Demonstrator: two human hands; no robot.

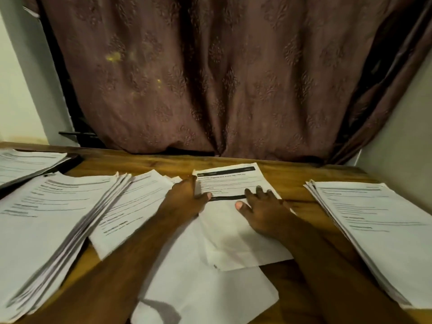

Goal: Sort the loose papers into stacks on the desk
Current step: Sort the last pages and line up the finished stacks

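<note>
**Both hands on the middle sheet, stacks to either side**

A brownish-purple patterned curtain (222,78) fills the upper part of the view and hangs down to the far edge of a wooden desk (292,174). Pale walls show at the left and right of it.

The largest pile on the desk is the left stack (53,220), a thick, fanned heap of printed pages that runs from the middle of the desk to the near left corner. Opposite it, the right stack (378,232) lies along the right side, its edges slightly splayed. A smaller far-left stack (25,163) sits at the back left corner on something dark. Between the left stack and the hands, a thinner set of printed pages (138,204) lies tilted, partly tucked under the left stack's edge.

In the middle, a blank sheet (203,284) lies nearest the person, under a printed sheet (230,181) with a dark header bar, whose lower half looks blank.

The left hand (184,197) rests at that sheet's left edge, the thumb lying on the paper and the other fingers along the margin; whether they curl under the edge cannot be told. The right hand (261,209) lies flat on the same sheet, fingers straight and slightly spread, thumb out to the left, pressing the page to the desk. Both forearms reach in from the bottom of the frame.
</note>
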